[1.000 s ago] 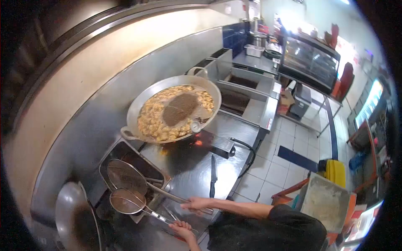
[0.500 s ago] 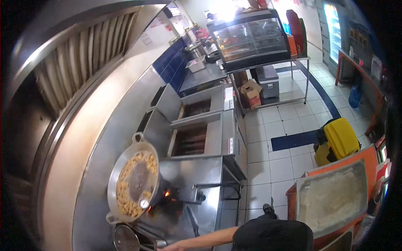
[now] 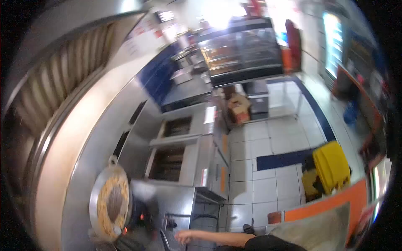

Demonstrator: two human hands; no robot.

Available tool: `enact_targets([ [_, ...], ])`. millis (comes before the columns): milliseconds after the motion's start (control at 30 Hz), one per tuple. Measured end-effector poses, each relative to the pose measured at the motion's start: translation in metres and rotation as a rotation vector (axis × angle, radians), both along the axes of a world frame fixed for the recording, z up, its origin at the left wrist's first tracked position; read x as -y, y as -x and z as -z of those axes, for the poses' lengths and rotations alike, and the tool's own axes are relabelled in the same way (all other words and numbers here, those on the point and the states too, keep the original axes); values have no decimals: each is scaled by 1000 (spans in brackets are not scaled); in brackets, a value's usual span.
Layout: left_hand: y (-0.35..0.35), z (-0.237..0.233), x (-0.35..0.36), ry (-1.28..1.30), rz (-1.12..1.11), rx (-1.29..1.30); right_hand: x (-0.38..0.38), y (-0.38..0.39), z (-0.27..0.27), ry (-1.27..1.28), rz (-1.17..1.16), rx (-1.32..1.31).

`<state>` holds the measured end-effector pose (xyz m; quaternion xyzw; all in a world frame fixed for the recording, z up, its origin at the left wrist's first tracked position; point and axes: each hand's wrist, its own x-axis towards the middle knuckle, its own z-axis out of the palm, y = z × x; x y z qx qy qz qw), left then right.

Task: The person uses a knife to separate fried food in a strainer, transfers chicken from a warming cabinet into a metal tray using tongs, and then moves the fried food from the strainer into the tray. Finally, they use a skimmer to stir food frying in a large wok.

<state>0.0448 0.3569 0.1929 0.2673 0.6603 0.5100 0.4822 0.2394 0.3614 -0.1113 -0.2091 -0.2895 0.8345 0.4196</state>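
My left hand (image 3: 183,236) is over the front edge of the steel stove counter (image 3: 178,194), just below a burner knob (image 3: 171,224). Motion blur smears its fingers, and nothing can be made out in them. To its left, a large two-handled pan (image 3: 95,205) sits over a burner with small flames (image 3: 142,216). Browned pieces of food (image 3: 102,209) form a ring in the pan around bubbling dark oil (image 3: 115,203). A round white-faced dial stands at the pan's near side, blurred. My right hand is out of view.
Two fryer wells (image 3: 167,163) lie beyond the stove. Farther back stands a glass display case (image 3: 240,50) above a cardboard box (image 3: 239,109). A yellow bin (image 3: 331,165) and an orange-edged table (image 3: 356,205) are at the right.
The view has shifted, so the pan and counter appear lower and further left. My left hand has lifted away from beside the round strainer, which is now out of view.
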Motion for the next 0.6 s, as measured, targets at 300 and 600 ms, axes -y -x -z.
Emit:
enact_targets([
  [300, 379, 125, 44, 45, -348, -224, 8, -5, -2, 374, 271, 458],
  [600, 429, 130, 56, 136, -403, -425, 22, 71, 27, 596, 230, 554],
])
